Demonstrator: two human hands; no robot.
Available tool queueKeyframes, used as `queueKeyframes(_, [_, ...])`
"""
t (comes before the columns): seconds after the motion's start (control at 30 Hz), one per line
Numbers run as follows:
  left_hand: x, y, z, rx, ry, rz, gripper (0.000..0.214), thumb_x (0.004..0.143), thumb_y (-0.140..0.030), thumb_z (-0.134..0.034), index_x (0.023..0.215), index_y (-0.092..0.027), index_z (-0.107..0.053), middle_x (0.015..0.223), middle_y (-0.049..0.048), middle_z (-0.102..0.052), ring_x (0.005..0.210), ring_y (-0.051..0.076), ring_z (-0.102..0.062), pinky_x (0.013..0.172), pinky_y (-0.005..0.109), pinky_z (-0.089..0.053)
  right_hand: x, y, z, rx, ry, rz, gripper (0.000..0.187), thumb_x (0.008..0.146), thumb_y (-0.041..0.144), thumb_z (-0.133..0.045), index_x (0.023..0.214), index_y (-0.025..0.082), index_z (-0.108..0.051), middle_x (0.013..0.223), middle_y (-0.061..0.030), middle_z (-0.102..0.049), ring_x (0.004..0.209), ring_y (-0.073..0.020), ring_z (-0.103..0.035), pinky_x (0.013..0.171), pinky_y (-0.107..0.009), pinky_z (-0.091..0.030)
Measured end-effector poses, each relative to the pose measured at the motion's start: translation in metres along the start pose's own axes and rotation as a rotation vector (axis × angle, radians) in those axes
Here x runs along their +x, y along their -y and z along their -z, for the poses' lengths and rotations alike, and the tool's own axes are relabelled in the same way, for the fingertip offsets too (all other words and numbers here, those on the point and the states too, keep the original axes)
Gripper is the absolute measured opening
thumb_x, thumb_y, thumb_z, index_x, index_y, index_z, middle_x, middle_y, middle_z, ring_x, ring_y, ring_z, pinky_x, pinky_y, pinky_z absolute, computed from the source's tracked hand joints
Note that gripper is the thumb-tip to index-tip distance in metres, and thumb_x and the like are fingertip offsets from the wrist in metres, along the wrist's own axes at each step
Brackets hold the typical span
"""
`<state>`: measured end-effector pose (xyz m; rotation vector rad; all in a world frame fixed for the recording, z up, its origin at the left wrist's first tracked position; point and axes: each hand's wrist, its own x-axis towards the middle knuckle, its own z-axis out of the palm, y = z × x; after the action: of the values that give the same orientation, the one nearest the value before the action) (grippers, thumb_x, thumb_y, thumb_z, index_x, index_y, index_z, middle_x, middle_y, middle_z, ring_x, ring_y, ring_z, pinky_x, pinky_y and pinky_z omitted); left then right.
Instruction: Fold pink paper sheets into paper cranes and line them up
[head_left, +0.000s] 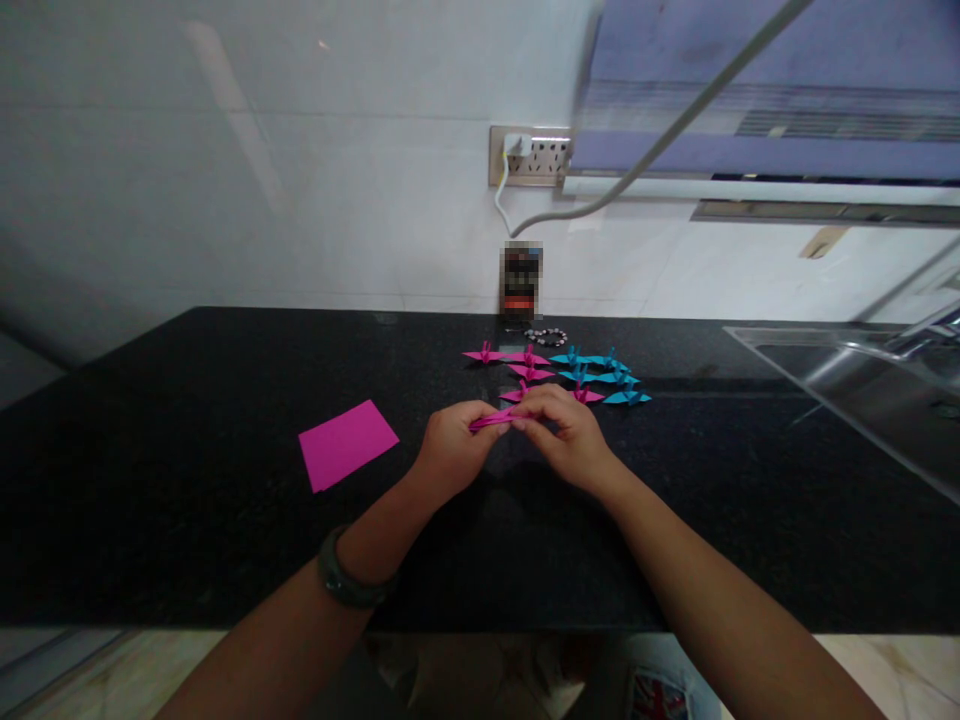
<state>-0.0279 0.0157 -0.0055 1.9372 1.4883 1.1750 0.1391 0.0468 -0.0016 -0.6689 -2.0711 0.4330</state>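
Between my two hands is a narrow piece of folded pink paper (493, 420), held just above the black countertop. My left hand (459, 445) pinches its left end between thumb and fingers. At the other end, my right hand (562, 432) is closed on it with thumb and fingertips. Right behind my hands stand several pink paper cranes (529, 372), some partly hidden by my right hand. Beside them, to the right, are several blue paper cranes (579, 374). A stack of square pink paper (349, 445) lies flat on the left.
On the black countertop (187, 420), a beaded bracelet (547, 337) lies behind the cranes. A blurred-out upright object (520, 280) leans near the wall, below a socket panel (531, 157) with a plugged-in cable. A metal sink (862, 380) is at the right.
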Motion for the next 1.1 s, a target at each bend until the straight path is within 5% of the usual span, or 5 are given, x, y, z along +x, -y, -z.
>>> queueKeyframes(0.57, [-0.0034, -0.0084, -0.0019, -0.294, 0.031, 0.094, 0.022, 0.071, -0.035, -0.057, 0.077, -0.014, -0.062, 0.065, 0.0038, -0.065, 0.061, 0.014, -0.061, 0.054, 0.022, -0.046, 0.0009, 0.0028, 0.0065, 0.171, 0.002, -0.044, 0.011, 0.075, 0.027, -0.057, 0.084, 0.022, -0.061, 0.083, -0.0044, -0.057, 0.081, -0.0171, -0.053, 0.073, -0.034, -0.043])
queueKeyframes(1.1, [-0.0029, -0.0082, 0.0015, -0.090, 0.059, 0.010, 0.018, 0.074, -0.032, -0.054, 0.077, -0.017, -0.063, 0.068, 0.0029, -0.066, 0.065, 0.014, -0.061, 0.058, 0.022, -0.044, 0.0022, 0.0003, 0.0079, 0.246, 0.088, -0.085, 0.007, 0.077, 0.026, -0.056, 0.078, 0.021, -0.061, 0.076, -0.0029, -0.058, 0.076, -0.0158, -0.053, 0.076, -0.035, -0.042])
